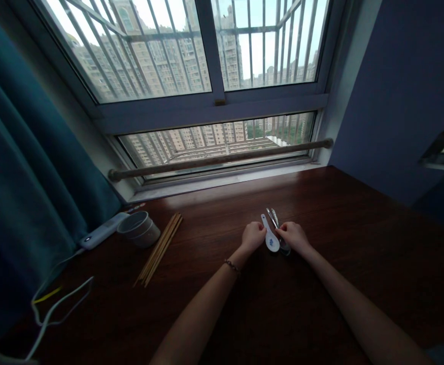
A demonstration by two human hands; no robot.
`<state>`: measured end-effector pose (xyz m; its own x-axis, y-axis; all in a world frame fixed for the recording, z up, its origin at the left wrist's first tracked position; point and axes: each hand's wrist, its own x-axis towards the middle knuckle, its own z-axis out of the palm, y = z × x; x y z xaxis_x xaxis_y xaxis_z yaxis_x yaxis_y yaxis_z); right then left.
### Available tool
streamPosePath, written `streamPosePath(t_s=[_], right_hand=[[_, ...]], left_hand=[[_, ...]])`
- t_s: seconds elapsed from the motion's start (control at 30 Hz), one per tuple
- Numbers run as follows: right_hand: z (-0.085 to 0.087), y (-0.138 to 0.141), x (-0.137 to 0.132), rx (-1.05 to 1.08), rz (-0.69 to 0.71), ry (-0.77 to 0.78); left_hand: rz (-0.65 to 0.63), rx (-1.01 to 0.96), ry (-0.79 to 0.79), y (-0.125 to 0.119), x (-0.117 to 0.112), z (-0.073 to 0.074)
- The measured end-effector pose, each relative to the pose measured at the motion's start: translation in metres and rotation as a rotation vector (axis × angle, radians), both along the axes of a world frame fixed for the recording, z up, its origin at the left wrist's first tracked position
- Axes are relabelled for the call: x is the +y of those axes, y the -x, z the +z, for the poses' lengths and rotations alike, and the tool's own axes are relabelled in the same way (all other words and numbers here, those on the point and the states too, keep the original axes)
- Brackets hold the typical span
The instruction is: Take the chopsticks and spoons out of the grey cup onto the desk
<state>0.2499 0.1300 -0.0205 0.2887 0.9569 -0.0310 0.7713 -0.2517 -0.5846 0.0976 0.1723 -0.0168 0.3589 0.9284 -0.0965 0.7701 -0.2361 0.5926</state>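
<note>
Both my hands rest on a dark wooden table point(320, 284) near its middle. A white ceramic spoon with a blue pattern point(270, 237) lies between them. My left hand point(252, 236) is curled, its fingers touching the spoon's left side. My right hand point(293, 236) is curled over metal spoons point(273, 217) that lie just right of the ceramic one, their handles pointing toward the window. The fingertips of both hands are hidden from view.
A bundle of wooden chopsticks point(160, 248) lies to the left. Beside it a white cup point(139, 229) lies on its side, next to a white power bank point(103, 230) with cables point(54, 309). A teal curtain point(24, 192) hangs at left; a window point(206, 101) is behind.
</note>
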Motion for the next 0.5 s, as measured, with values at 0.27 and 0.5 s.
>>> streamPosePath(t_s=[0.27, 0.5], right_hand=[[-0.006, -0.006, 0.003, -0.045, 0.075, -0.022], [-0.007, -0.011, 0.003, -0.025, 0.113, -0.048]], left_hand=[[-0.047, 0.047, -0.026, 0.0, -0.001, 0.0], [-0.06, 0.064, -0.08, 0.002, -0.006, 0.002]])
